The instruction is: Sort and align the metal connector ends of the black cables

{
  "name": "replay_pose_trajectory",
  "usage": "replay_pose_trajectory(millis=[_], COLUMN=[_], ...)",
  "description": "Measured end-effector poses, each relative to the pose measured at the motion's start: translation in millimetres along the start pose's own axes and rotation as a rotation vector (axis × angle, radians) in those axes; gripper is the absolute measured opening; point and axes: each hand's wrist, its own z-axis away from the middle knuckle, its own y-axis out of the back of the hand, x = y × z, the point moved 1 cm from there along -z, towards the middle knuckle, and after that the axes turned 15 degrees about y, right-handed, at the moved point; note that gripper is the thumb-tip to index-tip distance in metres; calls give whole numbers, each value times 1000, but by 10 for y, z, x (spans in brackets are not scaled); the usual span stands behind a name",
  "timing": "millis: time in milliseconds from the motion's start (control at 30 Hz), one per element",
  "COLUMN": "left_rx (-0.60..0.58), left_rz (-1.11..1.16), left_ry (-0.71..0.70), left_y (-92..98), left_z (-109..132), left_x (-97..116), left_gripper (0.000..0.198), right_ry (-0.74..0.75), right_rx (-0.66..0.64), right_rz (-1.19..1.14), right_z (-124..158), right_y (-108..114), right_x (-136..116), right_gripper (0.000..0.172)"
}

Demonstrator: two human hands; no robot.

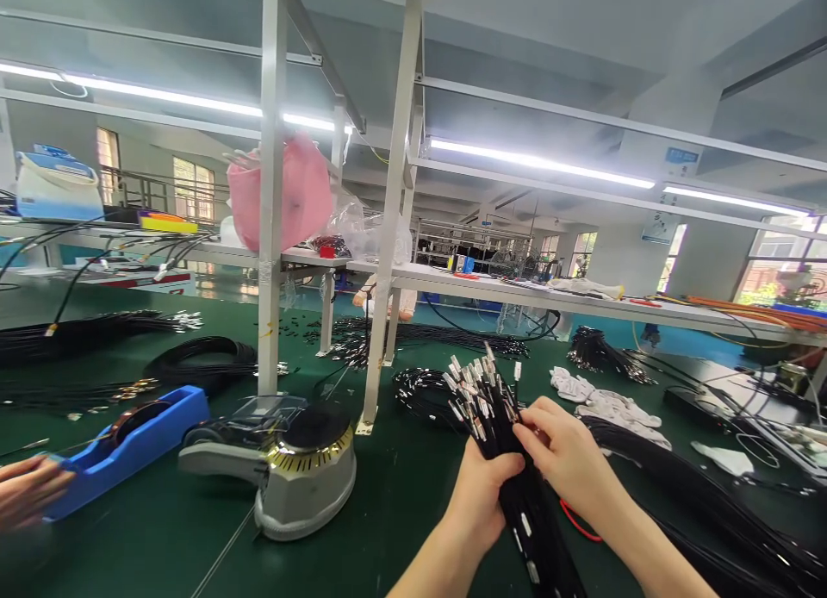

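Nearest, at the lower centre of the frame on my head-camera feed, my left hand (481, 490) is wrapped around a bundle of black cables (526, 495), held up at a slant above the green tabletop (381, 512). Just right of it, my right hand (568, 447) has thumb and fingertips drawn together, apparently pinching a single cable (518, 372) whose tip stands apart.

To do this well, I would grip firmly below the connectors with the left hand without crushing, and ease each strand sideways by its end, so that its neighbours neither snag nor slide.

The bundle's many silvery, rectangular tips fan out unevenly towards the centre; pale labels dot the dark strands lower down, which run off the bottom edge.

Beyond, at centre left, sits a round grey tape dispenser (310, 482); right of centre lie crumpled white gloves (607, 404). Farther back, upper left of centre, a pink bag (307, 193) bulges behind a white post (271, 202).
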Motion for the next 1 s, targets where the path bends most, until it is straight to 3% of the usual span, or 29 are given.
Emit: replay_pose_trajectory(millis=[133, 333, 467, 533, 633, 800, 933, 1000], left_rx=[37, -5, -37, -88, -126, -76, 18, 81], left_rz=[-1, 16, -12, -52, -64, -25, 18, 33], left_ry=[4, 13, 0, -2, 18, 76, 77, 97], left_y=[32, 105, 131, 122, 90, 65, 129, 171], left_z=[-8, -43, -70, -72, -67, -82, -110, -120], left_x=[-3, -15, -10, -4, -9, -44, -31, -13], left_gripper=[36, 37, 36, 31, 29, 33, 26, 24], right_ry=[56, 52, -60, -156, -221, -83, -68, -48], right_rx=[-56, -26, -75, 4, 187, 113, 116, 39], right_rz=[153, 215, -114, -300, -381, -249, -74, -21], right_z=[-76, 66, 142, 137, 54, -100, 34, 142], right_y=[-49, -96, -118, -116, -85, -71, -75, -49], right_x=[-22, -8, 26, 41, 26, -48, -18, 1], right_gripper=[29, 28, 30, 28, 24, 25, 32, 34])
